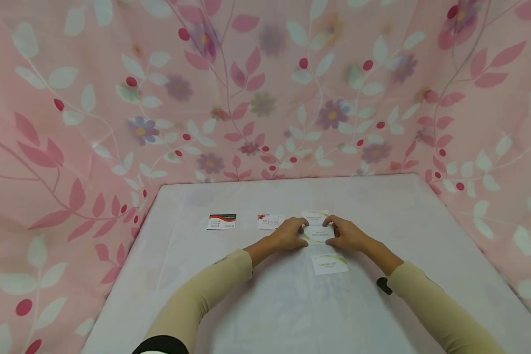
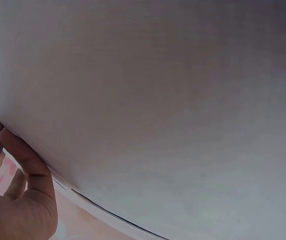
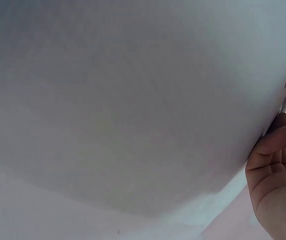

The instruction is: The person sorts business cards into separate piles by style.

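A white business card with a yellow-green curved edge [image 1: 317, 235] lies between my two hands on the table. My left hand [image 1: 288, 234] pinches its left side, fingers at the far corner and thumb at the near one. On the right side, my right hand [image 1: 348, 234] grips it the same way. Directly beyond is a similar white card [image 1: 315, 216], partly covered by the fingertips. Another card of that design [image 1: 330, 264] lies nearer to me. In the left wrist view, my left hand [image 2: 20, 195] shows curled at the edge; the right wrist view shows my right hand [image 3: 275, 175] likewise.
Left of the hands, a white card with red corner decoration [image 1: 269, 221] lies near my left fingers. Farther left is a black, red and white card [image 1: 222, 221]. A white cloth covers the table [image 1: 265, 314], and pink floral fabric [image 1: 265, 88] hangs around it.
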Demonstrator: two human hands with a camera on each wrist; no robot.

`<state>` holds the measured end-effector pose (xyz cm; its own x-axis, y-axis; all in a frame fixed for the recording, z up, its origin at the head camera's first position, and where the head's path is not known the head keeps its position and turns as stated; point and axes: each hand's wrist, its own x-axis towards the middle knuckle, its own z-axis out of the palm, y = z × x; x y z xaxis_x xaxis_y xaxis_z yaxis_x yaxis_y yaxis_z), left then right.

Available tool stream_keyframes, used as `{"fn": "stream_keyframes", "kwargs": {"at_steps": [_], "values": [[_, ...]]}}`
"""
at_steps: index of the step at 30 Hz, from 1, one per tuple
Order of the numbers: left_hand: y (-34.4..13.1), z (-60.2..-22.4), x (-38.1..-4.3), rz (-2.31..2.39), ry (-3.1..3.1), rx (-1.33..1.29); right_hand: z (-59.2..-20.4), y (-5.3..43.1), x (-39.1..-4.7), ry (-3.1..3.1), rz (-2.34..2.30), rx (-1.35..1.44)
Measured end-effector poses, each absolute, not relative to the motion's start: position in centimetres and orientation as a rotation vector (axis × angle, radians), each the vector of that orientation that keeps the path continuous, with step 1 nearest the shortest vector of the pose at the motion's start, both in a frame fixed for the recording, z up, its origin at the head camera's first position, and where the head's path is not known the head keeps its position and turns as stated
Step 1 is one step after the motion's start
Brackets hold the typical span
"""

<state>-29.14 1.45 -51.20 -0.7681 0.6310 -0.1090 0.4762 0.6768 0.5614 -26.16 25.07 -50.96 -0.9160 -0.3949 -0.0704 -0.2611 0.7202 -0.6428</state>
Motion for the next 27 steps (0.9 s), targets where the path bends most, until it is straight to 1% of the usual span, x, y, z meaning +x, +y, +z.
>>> {"fn": "stream_keyframes", "kwargs": {"at_steps": [8,18,27], "values": [[1.38,-51.05,-29.39,0.804,2.543,0.858,-50.83,25.04,-26.39,2.703,-1.112,-0.424],[1.27,-50.96,-29.34,0.82,2.555,0.876,-50.65,24.97,-25.8,2.615,-1.298,-0.334],[1.33,-50.82,-29.74,0.88,2.549,0.848,-51.14,25.03,-25.7,2.663,-1.293,-0.308]]}}
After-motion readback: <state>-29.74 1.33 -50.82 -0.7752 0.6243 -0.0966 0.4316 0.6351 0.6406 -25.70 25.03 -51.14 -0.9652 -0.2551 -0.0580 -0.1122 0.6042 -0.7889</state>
